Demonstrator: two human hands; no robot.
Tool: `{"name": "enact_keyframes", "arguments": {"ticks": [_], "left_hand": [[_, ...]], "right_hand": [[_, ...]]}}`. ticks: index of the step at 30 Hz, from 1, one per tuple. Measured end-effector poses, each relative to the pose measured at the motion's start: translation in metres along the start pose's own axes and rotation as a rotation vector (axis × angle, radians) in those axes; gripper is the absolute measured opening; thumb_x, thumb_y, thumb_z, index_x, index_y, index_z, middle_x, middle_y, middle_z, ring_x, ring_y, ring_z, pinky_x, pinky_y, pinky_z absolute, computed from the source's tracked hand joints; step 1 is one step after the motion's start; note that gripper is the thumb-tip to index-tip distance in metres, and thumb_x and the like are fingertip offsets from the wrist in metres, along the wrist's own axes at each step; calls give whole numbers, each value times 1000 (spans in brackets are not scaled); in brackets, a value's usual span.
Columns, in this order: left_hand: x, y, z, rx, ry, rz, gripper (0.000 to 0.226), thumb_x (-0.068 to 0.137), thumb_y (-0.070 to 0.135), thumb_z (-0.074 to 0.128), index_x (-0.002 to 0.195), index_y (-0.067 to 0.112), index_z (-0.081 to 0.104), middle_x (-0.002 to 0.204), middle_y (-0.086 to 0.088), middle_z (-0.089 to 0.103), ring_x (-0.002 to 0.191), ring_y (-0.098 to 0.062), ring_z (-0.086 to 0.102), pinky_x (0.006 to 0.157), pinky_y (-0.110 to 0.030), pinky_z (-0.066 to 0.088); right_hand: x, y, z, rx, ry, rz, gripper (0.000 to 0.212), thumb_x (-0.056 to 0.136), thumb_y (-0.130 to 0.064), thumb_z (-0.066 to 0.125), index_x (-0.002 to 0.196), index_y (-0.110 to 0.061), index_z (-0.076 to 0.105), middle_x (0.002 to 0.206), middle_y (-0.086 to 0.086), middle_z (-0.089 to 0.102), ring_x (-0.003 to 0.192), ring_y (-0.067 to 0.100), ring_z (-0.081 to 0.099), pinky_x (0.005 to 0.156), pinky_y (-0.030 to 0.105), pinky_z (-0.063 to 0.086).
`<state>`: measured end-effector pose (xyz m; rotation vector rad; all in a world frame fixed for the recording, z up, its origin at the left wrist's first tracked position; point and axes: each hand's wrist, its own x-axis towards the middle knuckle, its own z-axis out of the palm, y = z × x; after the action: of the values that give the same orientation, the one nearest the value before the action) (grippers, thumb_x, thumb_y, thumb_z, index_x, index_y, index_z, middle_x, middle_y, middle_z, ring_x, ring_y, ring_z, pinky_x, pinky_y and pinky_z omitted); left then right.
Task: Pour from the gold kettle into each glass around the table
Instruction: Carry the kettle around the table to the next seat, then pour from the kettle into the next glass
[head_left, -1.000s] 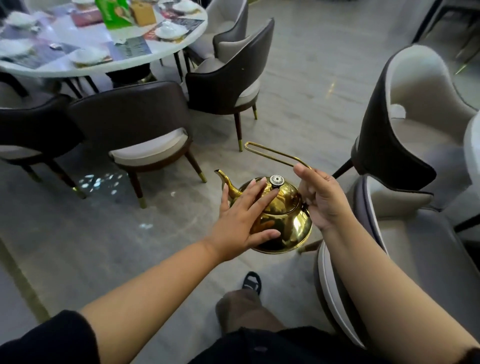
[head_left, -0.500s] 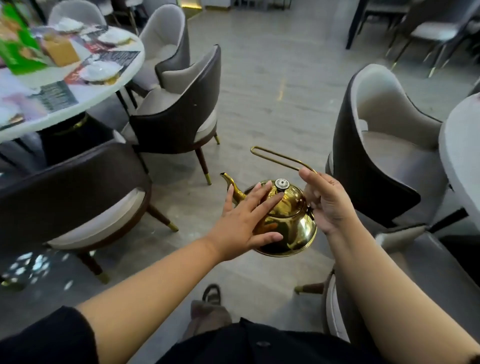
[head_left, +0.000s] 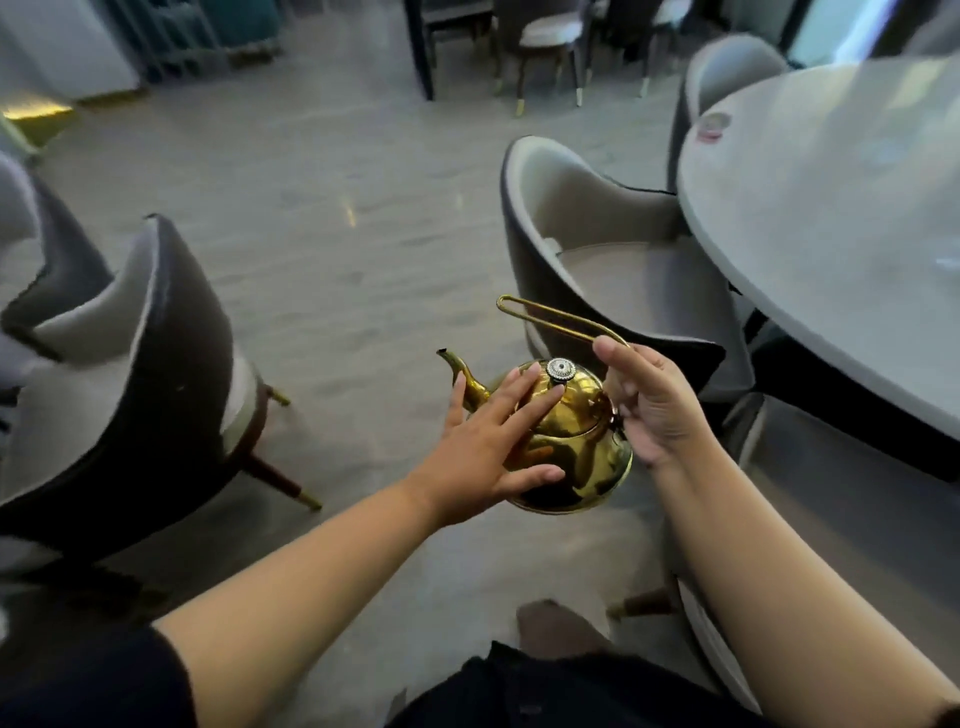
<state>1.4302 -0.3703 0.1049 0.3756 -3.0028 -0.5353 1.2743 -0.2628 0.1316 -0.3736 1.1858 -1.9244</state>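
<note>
Stretching across most of the view, a grey veined floor (head_left: 332, 218) lies under everything else. At the right a pale round table (head_left: 831, 270) curves out of the picture, with one small reddish thing (head_left: 712, 124) near its far edge, too blurred to name. An armchair (head_left: 597, 244) with a dark back and pale seat is tucked against the table's left rim. A second armchair (head_left: 156, 395) of the same kind stands well apart at the left, with its dark back toward the camera. Further chairs (head_left: 545, 36) at the far end of the room are blurred.

Both bare forearms reach forward from dark sleeves. Between them the gold kettle (head_left: 576, 447) is held in the air over the floor, just in front of the tucked-in armchair and left of the table. It sits roughly upright.

The left hand (head_left: 483, 452) lies flat against the kettle's left side. Its fingers (head_left: 524, 395) are straight and slightly spread over the lid, and the thumb rests lower on the belly. The right hand (head_left: 657, 410) grips the rear of the wire handle (head_left: 550, 318), with its fingers curled round it where it meets the body and the forefinger laid along the wire.

The handle's loop juts up and away to the left. The curved spout (head_left: 460, 371) points the same way, and the silver lid knob (head_left: 560, 370) sits just beyond the left fingertips.
</note>
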Motion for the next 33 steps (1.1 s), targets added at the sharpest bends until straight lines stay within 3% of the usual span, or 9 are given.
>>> {"name": "enact_keyframes", "arguments": {"ticks": [5,9,11,13,15,21,26,30,33], "left_hand": [[82,-17,4,-26,-74,147,72,81,71,27,141,46,-4,153,14,-11,141,-6,-13,105,-38,-31],[154,-13,9,-39,-122,236,73,80,72,26,142,44,-2,157,9,-6,141,-6,-13,106,-41,-29],[191,-9,12,-45,-131,283,75,80,72,26,144,43,0,158,7,-4,140,-5,-14,107,-43,-27],[226,-4,14,-58,-150,337,75,80,72,26,145,41,3,158,8,-3,141,-4,-14,107,-43,-27],[259,2,17,-77,-167,387,77,79,72,26,146,40,5,156,11,-5,139,-2,-17,104,-39,-31],[354,28,29,-46,-247,616,79,81,72,28,144,39,-4,154,12,-15,137,1,-25,103,-35,-32],[436,54,39,-17,-327,822,81,80,72,28,147,34,-1,155,8,-12,141,-6,-19,107,-41,-28],[493,79,50,-45,-394,958,77,82,71,27,144,40,-7,154,13,-15,137,-1,-25,105,-36,-30],[528,100,58,-38,-448,1061,75,84,69,25,143,41,-12,154,14,-16,137,-1,-25,107,-33,-26]], "right_hand": [[47,-21,-33,-30,116,-56,31,48,-28,87,38,-20,59,34,-13,38,31,0,30,39,11,34],[78,-52,-63,13,171,-104,47,29,-40,94,53,-17,59,35,-11,42,31,0,38,40,13,40],[91,-70,-74,31,203,-142,44,32,-33,91,54,-13,59,35,-9,47,31,0,45,40,14,43],[101,-89,-85,39,237,-180,24,40,-25,81,40,-16,59,33,-8,48,30,-1,47,38,12,42],[112,-104,-97,37,304,-211,19,44,-22,72,34,-16,58,30,-7,47,28,-2,45,38,10,40],[143,-133,-158,41,531,-324,46,34,-40,93,40,-20,52,33,-10,37,31,2,33,40,14,38],[160,-169,-185,76,634,-456,22,41,-26,76,35,-16,58,30,-6,48,29,-1,47,37,11,40],[174,-187,-213,113,761,-522,36,31,-35,91,42,-15,64,34,-4,53,32,0,51,41,13,44],[179,-202,-229,119,931,-577,31,35,-31,85,36,-15,59,30,-5,48,29,-2,47,39,10,41]]}}
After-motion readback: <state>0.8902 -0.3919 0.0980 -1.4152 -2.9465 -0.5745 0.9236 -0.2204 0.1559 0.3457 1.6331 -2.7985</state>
